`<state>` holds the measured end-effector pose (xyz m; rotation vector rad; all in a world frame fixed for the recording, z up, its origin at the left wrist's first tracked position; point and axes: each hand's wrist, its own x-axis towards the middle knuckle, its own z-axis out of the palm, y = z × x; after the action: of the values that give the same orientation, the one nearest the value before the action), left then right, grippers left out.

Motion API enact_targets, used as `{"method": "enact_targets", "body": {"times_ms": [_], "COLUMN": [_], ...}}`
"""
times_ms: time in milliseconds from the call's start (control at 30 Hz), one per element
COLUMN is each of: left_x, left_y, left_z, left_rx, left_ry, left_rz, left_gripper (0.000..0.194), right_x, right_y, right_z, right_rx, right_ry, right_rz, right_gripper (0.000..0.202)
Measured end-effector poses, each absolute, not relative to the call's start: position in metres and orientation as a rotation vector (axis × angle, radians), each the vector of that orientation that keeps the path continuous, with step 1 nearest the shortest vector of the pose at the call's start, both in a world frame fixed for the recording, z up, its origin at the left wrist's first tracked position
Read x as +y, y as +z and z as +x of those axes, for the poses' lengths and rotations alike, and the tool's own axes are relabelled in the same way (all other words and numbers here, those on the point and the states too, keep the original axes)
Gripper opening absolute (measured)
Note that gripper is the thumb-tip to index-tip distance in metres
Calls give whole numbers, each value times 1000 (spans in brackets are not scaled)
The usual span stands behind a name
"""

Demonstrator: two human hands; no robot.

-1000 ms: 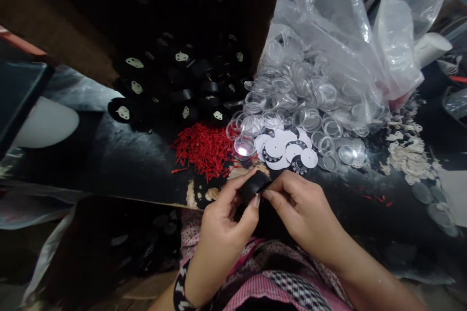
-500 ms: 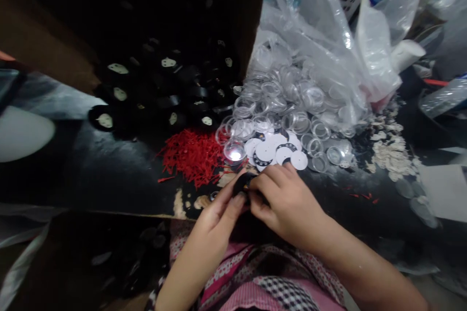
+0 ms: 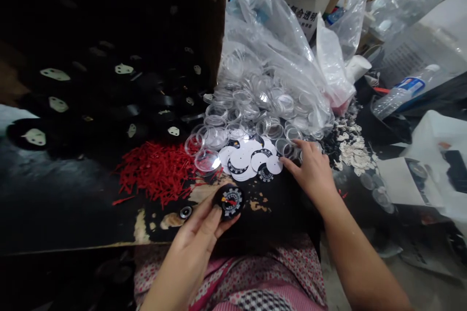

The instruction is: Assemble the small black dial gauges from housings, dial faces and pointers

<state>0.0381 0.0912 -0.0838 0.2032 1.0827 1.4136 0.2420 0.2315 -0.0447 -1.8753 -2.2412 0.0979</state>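
My left hand [image 3: 199,235] grips a small round dial gauge [image 3: 231,201] by its rim, above the table's front edge. The gauge has a black face with white markings and a red pointer, and its face is turned up. My right hand [image 3: 312,170] reaches to the near edge of a pile of clear round covers [image 3: 268,126]. Its thumb and forefinger are apart, with clear covers between and behind them; whether they touch one is unclear. Left of that hand lie overlapping paper dial discs [image 3: 241,156], mostly white side up. A heap of red pointers [image 3: 155,170] spreads further left.
A dark box [image 3: 109,19] of black round cases stands at the back left. A clear plastic bag [image 3: 277,34] slumps over the covers. Small pale metal plates [image 3: 353,150] are heaped at the right, near a white carton [image 3: 403,182]. A small ring-shaped part [image 3: 186,212] lies near the front edge.
My right hand has left the gauge and moved right and forward to the clear covers. My left hand still holds the gauge, now with its face showing. The view has shifted right.
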Motion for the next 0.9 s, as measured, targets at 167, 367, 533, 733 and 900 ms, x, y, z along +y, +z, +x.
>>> {"method": "enact_targets", "body": {"times_ms": [167, 367, 533, 733, 900], "left_x": [96, 96, 99, 103, 97], "left_y": [-80, -65, -60, -67, -66], "left_z": [43, 49, 46, 39, 44], "left_rx": [1061, 912, 815, 1017, 1168], "left_ry": [1383, 1321, 1299, 1323, 1253], "left_rz": [149, 69, 10, 388, 614], "left_gripper": [25, 26, 25, 36, 36], "right_x": [243, 242, 197, 168, 171], "right_y": [-57, -45, -21, -18, -21], "right_z": [238, 237, 205, 178, 170], "right_rx": [-2353, -2215, -2138, -2340, -2318], "right_ry": [-65, 123, 914, 940, 809], "right_rz": [-1794, -1596, -1286, -1130, -1209], "right_gripper": [45, 32, 35, 38, 31]}}
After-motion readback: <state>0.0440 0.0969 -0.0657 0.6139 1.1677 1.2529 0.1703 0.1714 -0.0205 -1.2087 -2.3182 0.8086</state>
